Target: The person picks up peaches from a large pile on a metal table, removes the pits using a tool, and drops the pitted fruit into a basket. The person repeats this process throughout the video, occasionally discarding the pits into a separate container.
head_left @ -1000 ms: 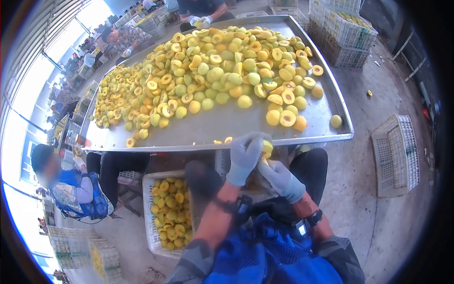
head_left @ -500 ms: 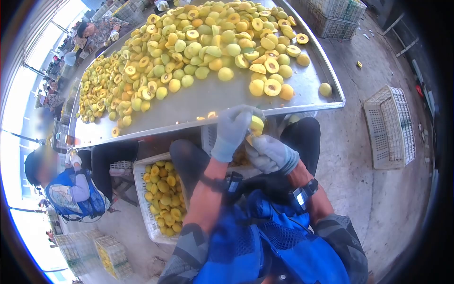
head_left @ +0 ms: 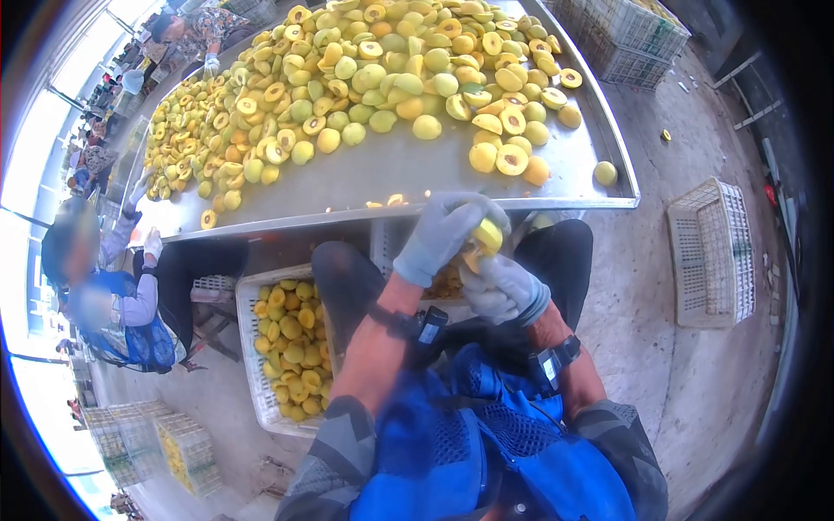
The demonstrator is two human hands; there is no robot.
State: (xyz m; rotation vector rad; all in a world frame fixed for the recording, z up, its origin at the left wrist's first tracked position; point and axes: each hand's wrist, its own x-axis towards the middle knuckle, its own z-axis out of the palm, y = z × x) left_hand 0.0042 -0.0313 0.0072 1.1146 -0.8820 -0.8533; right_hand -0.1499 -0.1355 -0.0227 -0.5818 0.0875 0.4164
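Note:
In front of the table's near edge, my left hand (head_left: 447, 233), in a pale grey work glove, is closed around a yellow peach (head_left: 488, 236) from its left side. My right hand (head_left: 506, 288), gloved the same way, is closed just below the fruit with its fingertips close against it. An orange-brown bit (head_left: 472, 260) shows between the two hands; I cannot tell what the right fingers grip. Beyond them the metal table (head_left: 382, 187) carries a large heap of whole and halved peaches (head_left: 365, 82), some halves showing brown centres.
Left of my knees stands a white crate (head_left: 254, 382) of peach halves. An upright plastic crate (head_left: 712, 256) is on the floor at right, with stacked crates (head_left: 621, 43) behind. A co-worker (head_left: 122, 295) sits at left; another person (head_left: 187, 39) is at the table's far side.
Both hands with the peach have shifted slightly right, and the fruit looks turned. The view has moved a little. The co-worker at left now reaches one hand toward the table.

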